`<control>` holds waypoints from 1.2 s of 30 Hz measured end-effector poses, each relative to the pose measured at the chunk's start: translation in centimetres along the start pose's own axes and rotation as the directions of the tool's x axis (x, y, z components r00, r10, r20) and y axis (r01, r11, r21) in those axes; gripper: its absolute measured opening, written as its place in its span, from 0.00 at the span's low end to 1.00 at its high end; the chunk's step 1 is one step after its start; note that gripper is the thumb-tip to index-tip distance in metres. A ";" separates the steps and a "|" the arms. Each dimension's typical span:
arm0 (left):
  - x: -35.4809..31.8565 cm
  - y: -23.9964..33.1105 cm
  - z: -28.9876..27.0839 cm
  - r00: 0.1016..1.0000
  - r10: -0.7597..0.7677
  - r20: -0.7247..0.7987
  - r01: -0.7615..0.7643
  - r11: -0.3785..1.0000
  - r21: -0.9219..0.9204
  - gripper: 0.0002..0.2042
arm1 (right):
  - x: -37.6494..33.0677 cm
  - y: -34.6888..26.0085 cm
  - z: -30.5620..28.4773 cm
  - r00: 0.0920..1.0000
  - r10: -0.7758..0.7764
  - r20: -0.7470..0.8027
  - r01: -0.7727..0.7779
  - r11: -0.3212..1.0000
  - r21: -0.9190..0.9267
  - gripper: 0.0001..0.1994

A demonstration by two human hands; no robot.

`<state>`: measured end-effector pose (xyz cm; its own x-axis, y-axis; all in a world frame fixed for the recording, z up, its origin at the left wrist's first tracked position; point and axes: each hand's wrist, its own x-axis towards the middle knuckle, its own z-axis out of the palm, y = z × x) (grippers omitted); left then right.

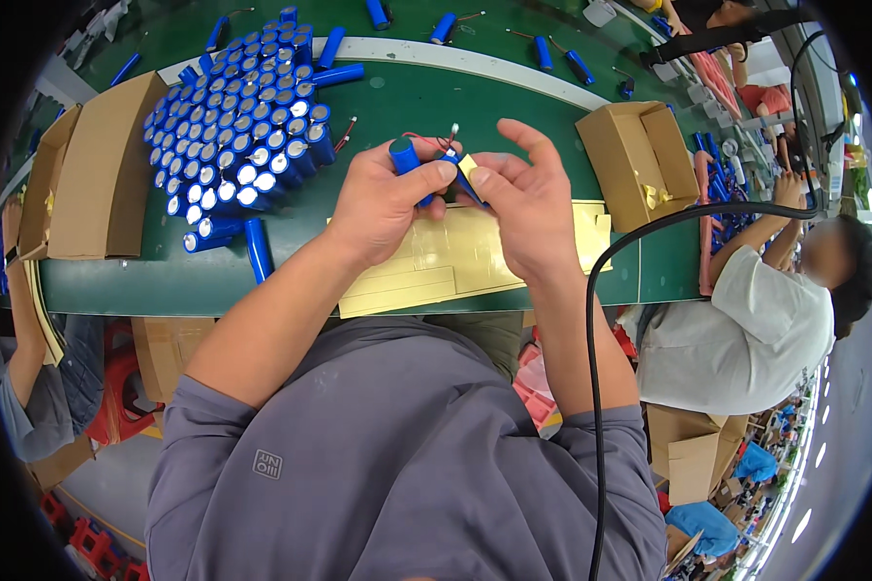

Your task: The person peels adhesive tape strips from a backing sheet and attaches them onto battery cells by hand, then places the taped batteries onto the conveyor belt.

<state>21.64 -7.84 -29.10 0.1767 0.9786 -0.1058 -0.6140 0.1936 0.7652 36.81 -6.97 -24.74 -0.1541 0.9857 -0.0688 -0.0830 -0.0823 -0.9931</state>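
My left hand (383, 198) is closed around a blue cylindrical battery cell (405, 157). Between both hands, partly covered by fingers, is another blue part with thin red and dark wires that end in a small white connector (454, 129). My right hand (531, 198) pinches a small yellow strip (468, 166) against this blue part, with the index finger raised. Below the hands lie yellow sheets (475, 257) on the green table (397, 102). A large cluster of upright blue battery cells (237, 121) stands to the left; some have wires.
Open cardboard boxes stand at the left (107, 165) and right (639, 155), the right one with yellow scraps inside. A black cable (596, 387) hangs across my right forearm. Loose wired cells (443, 29) lie beyond a pale strip. A person in a white shirt (736, 339) sits at right.
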 end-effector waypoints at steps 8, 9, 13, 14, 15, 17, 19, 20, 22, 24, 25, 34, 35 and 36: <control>-0.3 -0.3 0.1 0.986 0.168 -0.006 -0.158 0.940 0.302 0.11 | -0.7 0.3 0.3 0.896 -0.438 0.067 0.411 0.764 -0.497 0.20; -0.2 -0.5 -0.1 0.964 0.264 0.030 -0.254 0.880 0.401 0.11 | -0.8 0.2 0.3 0.887 -0.455 0.075 0.419 0.728 -0.543 0.19; -0.1 -0.8 -0.2 0.839 0.485 0.246 -0.518 0.576 0.632 0.10 | -0.9 0.7 0.4 0.855 -0.511 0.095 0.451 0.639 -0.622 0.17; -0.2 -0.7 -0.1 0.839 0.485 0.246 -0.518 0.577 0.632 0.10 | -0.8 0.7 0.5 0.855 -0.510 0.095 0.451 0.640 -0.623 0.17; -0.4 -0.5 0.2 0.846 0.484 0.225 -0.500 0.574 0.648 0.11 | -0.6 0.7 0.5 0.873 -0.481 0.081 0.419 0.654 -0.630 0.16; -0.5 -0.6 0.6 0.852 0.481 0.207 -0.484 0.572 0.662 0.11 | -0.2 0.8 0.3 0.890 -0.452 0.064 0.384 0.666 -0.639 0.16; -0.5 -0.6 0.9 0.886 0.451 0.107 -0.432 0.720 0.543 0.10 | 0.4 1.2 0.0 0.941 -0.332 -0.065 0.287 0.885 -0.366 0.14; -0.4 -0.5 0.9 0.885 0.451 0.113 -0.436 0.720 0.540 0.10 | 0.7 1.1 -0.7 0.917 -0.383 -0.111 0.322 0.875 -0.361 0.14; -0.5 -0.1 0.4 0.981 0.195 -0.007 -0.184 0.936 0.299 0.11 | 1.7 0.3 -3.1 0.856 -0.481 -0.190 0.377 0.832 -0.408 0.11; -0.3 -0.3 0.1 0.979 0.202 -0.029 -0.194 0.966 0.168 0.11 | 2.6 -2.0 -6.9 0.801 -0.494 -0.338 0.298 0.819 -0.491 0.08; -0.1 -0.4 0.1 0.978 0.201 -0.050 -0.199 0.979 0.034 0.12 | 3.1 -2.9 -9.2 0.744 -0.531 -0.405 0.241 0.780 -0.578 0.07; -0.1 0.4 0.8 0.997 -0.016 -0.072 0.008 0.994 -0.107 0.12 | 1.1 -0.9 -8.7 0.904 -0.425 0.039 0.294 0.552 -0.780 0.12; -0.1 0.3 0.4 0.997 -0.032 -0.077 0.023 0.993 -0.114 0.12 | 0.2 -2.1 -4.6 0.959 -0.244 0.142 0.270 0.652 -0.709 0.21; -0.1 0.4 0.5 0.997 -0.032 -0.070 0.024 0.993 -0.112 0.12 | -0.5 -1.7 -2.8 0.972 -0.156 0.177 0.233 0.748 -0.621 0.25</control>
<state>21.74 -7.91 -28.51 0.1421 0.9745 -0.1739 -0.6922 0.2234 0.6863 39.77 -6.89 -23.30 -0.3109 0.9447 0.1045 0.5135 0.2594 -0.8179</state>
